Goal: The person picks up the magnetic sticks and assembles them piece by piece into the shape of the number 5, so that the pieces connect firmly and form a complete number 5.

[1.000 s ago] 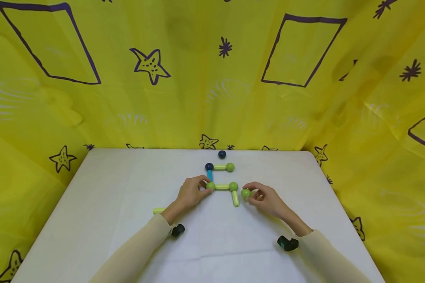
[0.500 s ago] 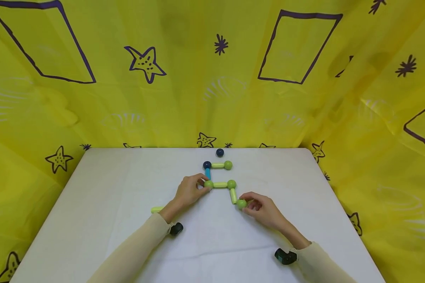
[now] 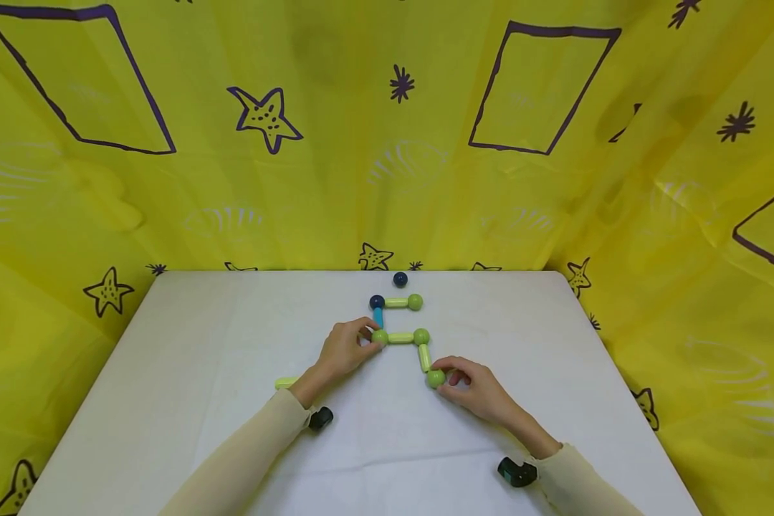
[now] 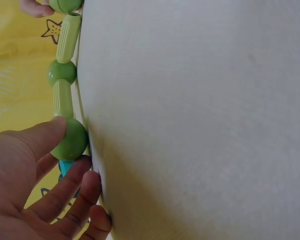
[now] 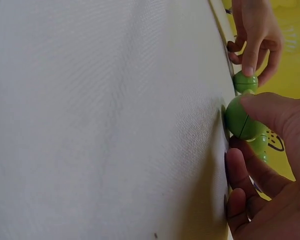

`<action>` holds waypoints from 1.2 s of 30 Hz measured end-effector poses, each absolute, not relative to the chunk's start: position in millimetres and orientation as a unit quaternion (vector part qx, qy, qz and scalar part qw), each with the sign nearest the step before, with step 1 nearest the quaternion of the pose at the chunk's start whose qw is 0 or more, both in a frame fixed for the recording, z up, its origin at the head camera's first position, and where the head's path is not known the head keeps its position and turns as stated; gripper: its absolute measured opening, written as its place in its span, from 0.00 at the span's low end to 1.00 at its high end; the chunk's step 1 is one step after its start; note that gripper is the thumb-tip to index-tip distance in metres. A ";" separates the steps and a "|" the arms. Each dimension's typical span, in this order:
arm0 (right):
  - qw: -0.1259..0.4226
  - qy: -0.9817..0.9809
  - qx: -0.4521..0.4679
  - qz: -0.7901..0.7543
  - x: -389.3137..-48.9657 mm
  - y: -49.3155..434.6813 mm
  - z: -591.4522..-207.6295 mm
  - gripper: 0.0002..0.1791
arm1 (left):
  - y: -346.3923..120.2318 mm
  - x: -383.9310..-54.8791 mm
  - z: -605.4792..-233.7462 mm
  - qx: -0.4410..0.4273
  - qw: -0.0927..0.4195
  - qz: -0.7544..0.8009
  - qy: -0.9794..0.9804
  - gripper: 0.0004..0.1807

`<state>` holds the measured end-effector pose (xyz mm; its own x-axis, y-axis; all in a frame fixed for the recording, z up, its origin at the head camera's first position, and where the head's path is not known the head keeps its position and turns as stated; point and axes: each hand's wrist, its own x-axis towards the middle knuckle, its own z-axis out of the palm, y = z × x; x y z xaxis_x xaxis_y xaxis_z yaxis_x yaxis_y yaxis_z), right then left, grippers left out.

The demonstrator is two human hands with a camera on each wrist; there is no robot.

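A chain of magnetic balls and rods lies on the white table. My left hand point(image 3: 345, 351) pinches the green ball point(image 4: 72, 141) at the chain's left corner between thumb and fingers. From that ball a blue rod point(image 3: 378, 317) runs back to a dark blue ball point(image 3: 377, 302), and a light green rod point(image 3: 400, 337) runs right to another green ball point(image 3: 421, 336). A second light green rod point(image 3: 424, 357) points from there toward the front. At its front end my right hand point(image 3: 480, 390) pinches a green ball point(image 5: 241, 119), right at the rod's tip.
Behind, a light green rod point(image 3: 396, 303) joins the dark blue ball to a green ball point(image 3: 415, 302). A loose dark blue ball point(image 3: 400, 279) sits near the back edge. Another light green rod point(image 3: 285, 383) lies partly behind my left wrist. Yellow patterned cloth point(image 3: 335, 179) surrounds the table.
My right hand has carried its green ball forward and left, from beside the chain to the front end of the light green rod. The left hand keeps its pinch on the corner ball.
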<state>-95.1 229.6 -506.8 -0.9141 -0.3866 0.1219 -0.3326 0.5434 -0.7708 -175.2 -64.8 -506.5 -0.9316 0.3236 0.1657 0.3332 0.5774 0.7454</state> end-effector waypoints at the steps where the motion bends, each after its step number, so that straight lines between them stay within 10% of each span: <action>1: 0.030 0.877 -0.205 -0.433 -94.7 229.8 -507.1 0.19 | -64.6 -175.0 -506.7 -0.186 0.007 -0.420 -0.888 0.13; 16: 0.025 0.872 -0.222 -0.435 -90.1 233.9 -509.4 0.19 | -56.2 -179.2 -488.9 -0.255 0.045 -0.359 -0.897 0.23; 36: 0.018 0.868 -0.228 -0.441 -89.9 233.7 -508.5 0.18 | -6.5 -184.2 -468.1 -0.413 -0.137 -0.289 -0.853 0.27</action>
